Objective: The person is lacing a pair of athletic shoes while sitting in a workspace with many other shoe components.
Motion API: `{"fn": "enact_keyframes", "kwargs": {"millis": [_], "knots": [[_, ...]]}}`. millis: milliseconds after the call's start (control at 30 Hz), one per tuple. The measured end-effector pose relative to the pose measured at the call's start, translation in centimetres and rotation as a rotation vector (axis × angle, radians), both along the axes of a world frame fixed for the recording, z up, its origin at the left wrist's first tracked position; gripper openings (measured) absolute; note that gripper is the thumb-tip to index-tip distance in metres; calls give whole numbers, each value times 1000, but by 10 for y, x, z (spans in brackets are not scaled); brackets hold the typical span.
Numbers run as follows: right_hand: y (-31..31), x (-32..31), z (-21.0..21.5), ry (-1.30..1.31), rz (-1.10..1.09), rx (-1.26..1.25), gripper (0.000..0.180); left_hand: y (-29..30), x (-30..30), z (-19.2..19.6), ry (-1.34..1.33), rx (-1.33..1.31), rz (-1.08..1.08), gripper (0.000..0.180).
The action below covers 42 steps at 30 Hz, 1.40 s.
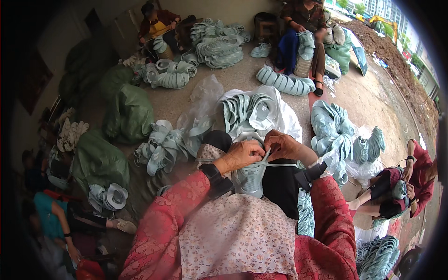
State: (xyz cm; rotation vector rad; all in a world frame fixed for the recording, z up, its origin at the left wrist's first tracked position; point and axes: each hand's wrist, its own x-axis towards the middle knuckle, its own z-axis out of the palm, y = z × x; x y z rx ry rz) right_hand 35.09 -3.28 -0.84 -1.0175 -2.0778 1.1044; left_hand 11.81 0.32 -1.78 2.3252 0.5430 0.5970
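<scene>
Our two hands pinch the top edge of one pale blue-green fabric shoe upper on our lap.

Our left hand [242, 155] and right hand [282, 145] are closed, fingertips meeting on the pale blue-green fabric shoe upper [250, 176], which lies toe-down over our floral apron [235, 233] between our knees. Just beyond, a white plastic sheet [288, 119] holds a stack of the same uppers [247, 111], too many to count. We count three dark green sacks [128, 112] on our left. Two seated people [158, 25] work across the floor; a third sits at right.
</scene>
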Motion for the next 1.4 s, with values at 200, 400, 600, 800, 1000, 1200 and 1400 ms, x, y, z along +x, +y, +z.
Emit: {"fn": "enact_keyframes", "kwargs": {"millis": [200, 400, 600, 800, 1000, 1200, 1400], "knots": [[-3, -7, -12, 5, 3, 279, 29, 1, -3, 4, 48, -45, -9, 15], [-10, -10, -12, 13, -16, 261, 27, 0, -2, 5, 21, 24, 35, 10], [-16, -10, -9, -5, -38, 256, 23, 66, -90, 59, -109, 421, 454, 8], [-7, -13, -13, 13, -42, 223, 20, 123, -271, 145, -212, 688, 1065, 8], [-26, -20, 11, 100, -155, 48, 25, 88, -238, 67, -275, 153, 907, 14], [-44, -39, 22, -259, -173, 274, 14, -1, -141, 31, -48, -87, 426, 16], [-41, -52, 11, -378, -181, 326, 9, 8, -62, 34, -143, 249, 111, 23]]}}
